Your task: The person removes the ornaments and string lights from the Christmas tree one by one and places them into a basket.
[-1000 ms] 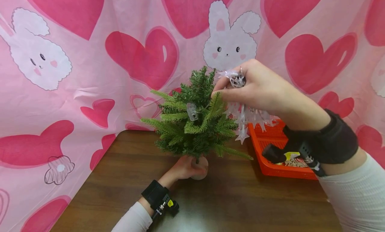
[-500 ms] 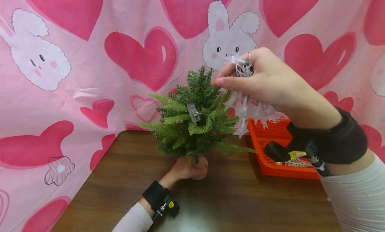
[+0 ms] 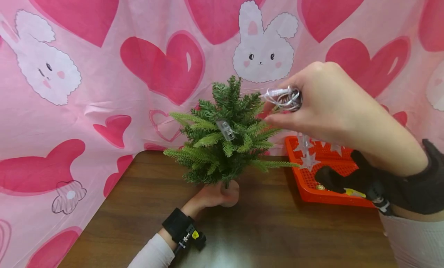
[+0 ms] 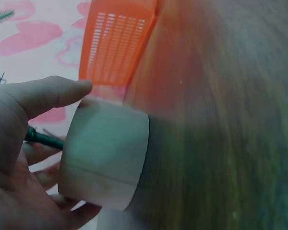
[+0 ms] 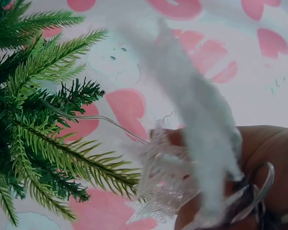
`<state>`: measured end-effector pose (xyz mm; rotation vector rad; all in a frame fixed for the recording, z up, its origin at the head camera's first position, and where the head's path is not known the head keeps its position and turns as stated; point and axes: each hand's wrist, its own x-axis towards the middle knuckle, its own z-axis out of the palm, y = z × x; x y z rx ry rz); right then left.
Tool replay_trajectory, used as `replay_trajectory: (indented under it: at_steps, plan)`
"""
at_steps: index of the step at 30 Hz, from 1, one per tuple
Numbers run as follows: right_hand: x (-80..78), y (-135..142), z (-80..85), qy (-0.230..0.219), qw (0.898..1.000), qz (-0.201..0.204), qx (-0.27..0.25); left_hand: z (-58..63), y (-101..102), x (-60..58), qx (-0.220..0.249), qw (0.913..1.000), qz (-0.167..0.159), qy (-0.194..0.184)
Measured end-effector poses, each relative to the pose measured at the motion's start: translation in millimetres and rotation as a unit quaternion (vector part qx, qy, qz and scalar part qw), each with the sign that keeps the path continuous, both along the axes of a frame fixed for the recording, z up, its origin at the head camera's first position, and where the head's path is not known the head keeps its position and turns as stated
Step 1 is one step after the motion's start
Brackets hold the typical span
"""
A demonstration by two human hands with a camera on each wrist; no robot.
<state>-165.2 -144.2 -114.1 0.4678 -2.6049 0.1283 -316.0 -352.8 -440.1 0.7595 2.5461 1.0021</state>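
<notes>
A small artificial Christmas tree (image 3: 222, 140) stands on the table, its round pale base (image 4: 105, 155) gripped by my left hand (image 3: 209, 194). To the right of the treetop, my right hand (image 3: 322, 98) holds a bundled string of star lights (image 3: 286, 98). Clear plastic stars (image 3: 308, 160) dangle below that hand, in front of the basket. In the right wrist view, a thin clear wire (image 5: 103, 118) runs from the branches to the bundle of stars (image 5: 168, 167). Among the front branches sits a clear plastic box (image 3: 225, 130), likely a battery case.
An orange plastic basket (image 3: 340, 200) stands on the table at the right, a small gold ornament (image 3: 320, 187) inside it. The brown wooden table (image 3: 263, 229) reaches back to a pink cloth (image 3: 145, 13) printed with hearts and rabbits.
My right hand rose slightly, then moved right and turned, drawing the light string away from the tree. The stars now hang farther right. My left hand stays at the base.
</notes>
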Motion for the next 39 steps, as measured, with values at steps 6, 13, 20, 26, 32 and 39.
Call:
replay_trajectory:
  at_steps: [6,13,20,26,32,39]
  plan:
    - [4.5,6,-10.2,0.011,0.998,-0.005,0.056,1.5,0,-1.8,0.038,0.9991,0.001,0.017]
    - [14.0,7,-16.4,0.077,0.994,0.057,0.048,-2.2,4,-5.5,0.097,0.9928,-0.023,0.066]
    - [26.2,1,-26.4,0.087,0.990,0.108,0.006,-1.0,6,-8.6,0.141,0.9837,-0.053,0.099]
    - [23.6,-2,-37.2,0.038,0.985,0.153,-0.069,-3.9,8,-10.7,0.179,0.9748,-0.070,0.113]
    - [19.4,-11,-44.0,-0.072,0.969,0.178,-0.157,-5.4,11,-12.3,0.205,0.9685,-0.089,0.109]
    - [10.5,-18,-45.8,-0.150,0.925,0.254,-0.238,-6.4,11,-11.7,0.194,0.9730,-0.073,0.102]
